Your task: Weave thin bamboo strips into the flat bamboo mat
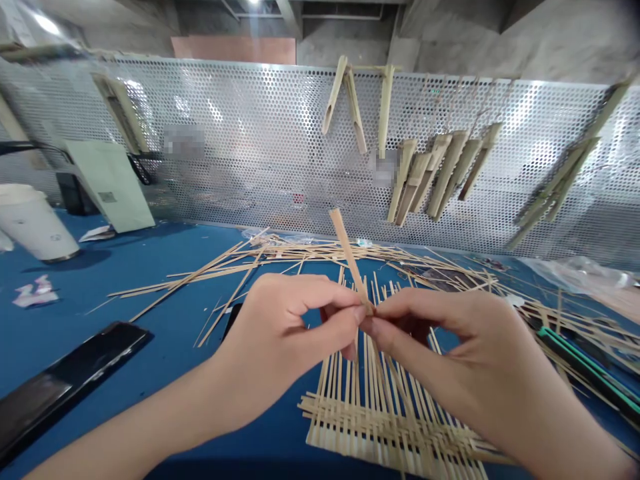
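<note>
A thin bamboo strip point(347, 248) rises between my hands, its upper end tilted slightly left. My left hand point(300, 327) pinches it between thumb and fingertips. Right beside that, my right hand point(445, 340) closes thumb and forefinger on the same strip, and the fingertips of both hands almost touch. Below them lies a partly woven bamboo mat point(370, 427), with crossing strips near the table's front edge and long loose strips fanning away. My hands and the right forearm hide part of it.
Loose bamboo strips point(310, 252) lie across the back of the blue table point(195, 380). A phone point(65, 383), a white cup point(37, 220) and a pale green bag point(110, 187) are at left. Green-edged tools point(590, 370) lie right. Bamboo pieces point(450, 173) hang on a perforated metal screen point(250, 147).
</note>
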Tool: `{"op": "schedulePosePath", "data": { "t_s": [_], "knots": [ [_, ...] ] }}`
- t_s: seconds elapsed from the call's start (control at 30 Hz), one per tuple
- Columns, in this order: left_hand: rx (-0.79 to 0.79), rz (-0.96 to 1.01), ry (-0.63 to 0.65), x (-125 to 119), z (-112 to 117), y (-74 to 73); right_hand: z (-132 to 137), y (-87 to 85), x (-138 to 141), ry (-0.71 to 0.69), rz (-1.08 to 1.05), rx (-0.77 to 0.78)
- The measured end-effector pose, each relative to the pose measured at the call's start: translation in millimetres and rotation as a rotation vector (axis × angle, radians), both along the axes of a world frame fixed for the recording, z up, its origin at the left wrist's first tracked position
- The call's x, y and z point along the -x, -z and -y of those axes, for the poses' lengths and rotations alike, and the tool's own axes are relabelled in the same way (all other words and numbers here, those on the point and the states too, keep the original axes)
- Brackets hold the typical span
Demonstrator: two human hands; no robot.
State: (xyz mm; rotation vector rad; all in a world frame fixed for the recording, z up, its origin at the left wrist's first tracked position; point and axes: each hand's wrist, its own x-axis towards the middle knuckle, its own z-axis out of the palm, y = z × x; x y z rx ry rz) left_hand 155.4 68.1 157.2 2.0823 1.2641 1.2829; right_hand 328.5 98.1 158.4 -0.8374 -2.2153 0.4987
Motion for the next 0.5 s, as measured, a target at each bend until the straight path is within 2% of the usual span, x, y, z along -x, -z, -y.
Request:
{"op": "schedulePosePath", "data": {
  "t_s": [0.17,0.37,0.5],
  "knots": [
    [0.043,-0.121,0.02,0.7,-0.1,-4.5,-0.1,1.4,-3.7,0.033,0.063,-0.046],
    [0.117,-0.143,0.049,1.9,1.5,-6.4,0.5,1.5,-3.6,-0.04,0.041,0.048],
    [0.042,-0.178,0.067,1.5,-0.4,-0.9,1.3,3.5,-1.9,0.02,0.062,-0.056]
  ]
}}
